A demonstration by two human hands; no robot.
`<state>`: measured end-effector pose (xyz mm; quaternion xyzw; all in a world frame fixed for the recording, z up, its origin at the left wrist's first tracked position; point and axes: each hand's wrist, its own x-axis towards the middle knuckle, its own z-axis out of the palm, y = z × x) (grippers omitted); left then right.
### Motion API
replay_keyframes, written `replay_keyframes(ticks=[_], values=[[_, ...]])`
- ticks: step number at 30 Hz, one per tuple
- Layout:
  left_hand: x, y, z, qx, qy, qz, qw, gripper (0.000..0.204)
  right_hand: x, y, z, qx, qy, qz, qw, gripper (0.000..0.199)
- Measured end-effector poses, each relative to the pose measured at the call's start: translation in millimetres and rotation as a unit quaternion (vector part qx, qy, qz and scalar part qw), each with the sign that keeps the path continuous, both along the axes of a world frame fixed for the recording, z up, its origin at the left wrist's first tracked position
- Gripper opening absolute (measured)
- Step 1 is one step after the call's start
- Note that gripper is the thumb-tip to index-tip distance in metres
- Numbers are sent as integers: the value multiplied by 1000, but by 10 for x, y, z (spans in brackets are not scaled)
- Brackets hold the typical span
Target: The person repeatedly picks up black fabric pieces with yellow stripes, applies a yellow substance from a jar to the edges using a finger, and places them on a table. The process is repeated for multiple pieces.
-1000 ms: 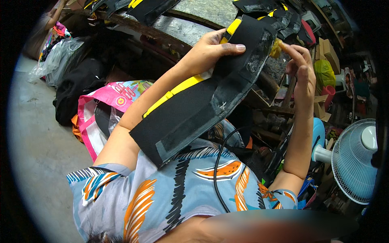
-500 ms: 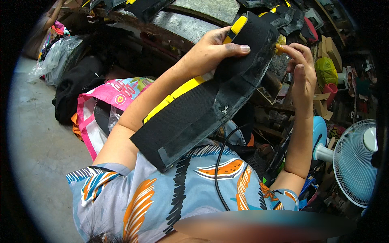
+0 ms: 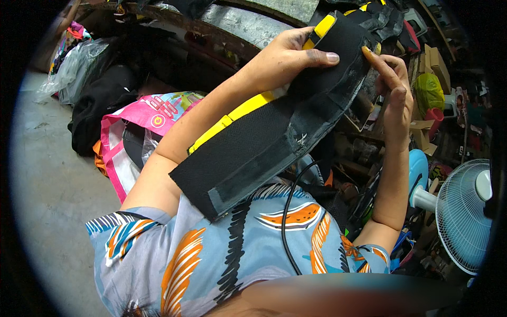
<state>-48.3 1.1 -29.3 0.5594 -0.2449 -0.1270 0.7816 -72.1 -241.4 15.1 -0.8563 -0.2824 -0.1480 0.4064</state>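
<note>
My left hand (image 3: 301, 53) is closed on the upper part of a long black fabric piece (image 3: 253, 140) with bright yellow edging, its thumb lying across the front. The piece slants down to the left, its lower end in front of my shirt. A dark, shiny band runs along its right side, with a small whitish mark midway. At the upper right edge, the index finger of my right hand (image 3: 393, 87) stretches out to the band. Its fingertip looks yellowish, next to a small amber-yellow patch (image 3: 377, 48) I cannot identify. My right thumb stands apart from that finger.
A dark-framed bench with grey metal sheets (image 3: 248, 29) lies beyond my hands. A pink-edged bag (image 3: 113, 158) and black cloth (image 3: 100, 111) sit on the floor at left. A white fan (image 3: 459, 206) stands at right, near cardboard boxes (image 3: 435, 66) and clutter. A black cable (image 3: 285, 222) hangs over my shirt.
My left hand and the upper end of the black piece have shifted slightly right. My right index finger has straightened and moved up along the edge, and less of the amber-yellow patch shows.
</note>
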Motion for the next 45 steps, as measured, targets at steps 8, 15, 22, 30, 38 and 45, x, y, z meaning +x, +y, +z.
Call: replay_keyframes(ticks=[8,15,22,30,38,45], values=[[93,-13,-56,-12,2,7,1000,38,-84,88,48,-55,14,42,997,74],[249,-82,-232,-74,6,44,996,38,-192,203,137,-128,-46,102,985,73],[271,-23,-165,-69,-7,60,996,40,-168,179,211,-356,-299,-65,883,60],[173,17,25,-160,130,-1,978,41,-31,277,264,-242,-269,-64,930,69],[309,239,57,-176,42,125,976,42,1,132,234,-217,-81,70,970,63],[344,226,130,-163,22,166,972,41,686,-199,323,-337,-126,-94,928,58]])
